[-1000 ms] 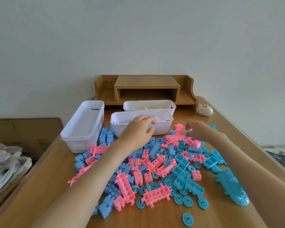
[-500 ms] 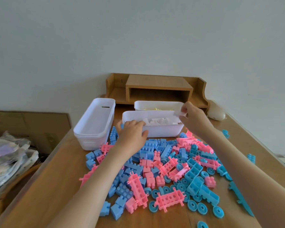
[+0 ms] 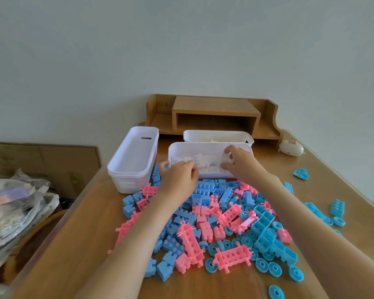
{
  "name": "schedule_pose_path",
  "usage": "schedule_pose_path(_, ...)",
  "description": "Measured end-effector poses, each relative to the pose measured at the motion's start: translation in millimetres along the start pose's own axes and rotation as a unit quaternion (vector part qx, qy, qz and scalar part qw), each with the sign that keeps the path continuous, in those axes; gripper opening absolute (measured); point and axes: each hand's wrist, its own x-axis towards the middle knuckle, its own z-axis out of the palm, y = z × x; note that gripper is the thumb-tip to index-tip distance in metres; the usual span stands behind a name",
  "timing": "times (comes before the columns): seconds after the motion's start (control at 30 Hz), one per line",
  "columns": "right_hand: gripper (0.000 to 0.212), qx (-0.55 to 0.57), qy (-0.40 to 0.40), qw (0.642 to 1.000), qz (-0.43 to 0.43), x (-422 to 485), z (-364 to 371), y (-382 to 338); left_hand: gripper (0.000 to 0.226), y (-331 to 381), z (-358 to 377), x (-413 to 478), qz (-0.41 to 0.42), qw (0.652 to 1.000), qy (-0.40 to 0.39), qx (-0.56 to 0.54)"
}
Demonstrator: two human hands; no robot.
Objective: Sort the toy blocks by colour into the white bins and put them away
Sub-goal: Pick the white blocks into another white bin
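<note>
Left hand (image 3: 179, 176) and right hand (image 3: 239, 164) curl over the bin (image 3: 192, 144) of white blocks (image 3: 205, 163) (pile (image 3: 230, 214) nearer: pink, blue); whether they grasp anything cannot be told.

Bare forearms (image 3: 136, 238), left hand (image 3: 179, 178), right hand (image 3: 241, 166)

No text, label, brand, number or sign can be read on anything here.
</note>
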Motion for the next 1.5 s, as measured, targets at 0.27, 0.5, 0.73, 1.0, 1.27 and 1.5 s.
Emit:
schedule_pose_path(0.27,0.043,-0.052,0.021,0.998,-0.032,-8.1,-5.7,-16.1,0.029,-1.6,-20.8,1.4,0.019,0.998,0.047,0.044)
schedule_pose_path(0.5,0.039,-0.030,-0.011,0.996,-0.082,-19.3,-8.1,-45.3,0.060,-24.1,-56.4,-16.4,0.009,0.966,0.052,0.253)
schedule_pose_path(0.73,0.038,-0.003,-0.075,0.985,-0.156,-30.6,4.5,-88.5,0.036,-64.8,-88.1,-32.1,-0.062,0.955,0.028,0.290)
schedule_pose_path(1.0,0.051,0.033,-0.144,0.962,-0.229,-39.2,21.5,-132.5,0.034,-81.1,-99.1,-47.0,-0.016,0.968,-0.049,0.246)
schedule_pose_path(1.27,0.064,0.022,-0.163,0.946,-0.279,-46.3,35.8,-153.5,0.036,-85.6,-94.4,-47.1,0.014,0.988,0.018,0.155)
schedule_pose_path(1.5,0.049,0.015,-0.133,0.948,-0.290,-44.7,35.5,-150.6,0.012,-83.5,-94.0,-44.0,-0.012,0.986,0.100,0.131)
